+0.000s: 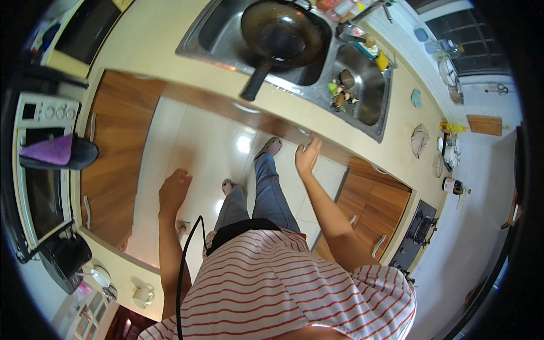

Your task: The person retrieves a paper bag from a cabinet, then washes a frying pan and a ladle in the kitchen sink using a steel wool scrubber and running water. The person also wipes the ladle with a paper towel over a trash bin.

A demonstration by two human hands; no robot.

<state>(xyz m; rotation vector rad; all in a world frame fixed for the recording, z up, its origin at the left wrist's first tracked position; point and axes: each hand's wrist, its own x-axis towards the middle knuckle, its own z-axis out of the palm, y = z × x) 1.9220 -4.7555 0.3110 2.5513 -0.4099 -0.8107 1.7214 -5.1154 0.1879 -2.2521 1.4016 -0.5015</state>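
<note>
My left hand (174, 191) hangs over the tiled floor, slightly blurred, with its fingers curled and nothing visible in it. My right hand (307, 158) is by the wooden cabinet front below the sink, thumb and fingers apart. Its fingertips lie close to a pale cabinet handle (303, 132); whether they touch cannot be told. Above the double-bowl steel sink (216, 29), a dark wok (282, 36) rests across the large bowl, its black handle (256, 80) jutting over the counter edge. Food scraps (340, 94) lie in the small bowl.
A toaster oven (46, 187) with a purple cloth (49, 149) stands at left, above a black kettle (66, 257). A mug (143, 296) sits near the counter's corner. At right are a crumpled rag (420, 140), a jar (452, 185) and a gas hob (414, 238).
</note>
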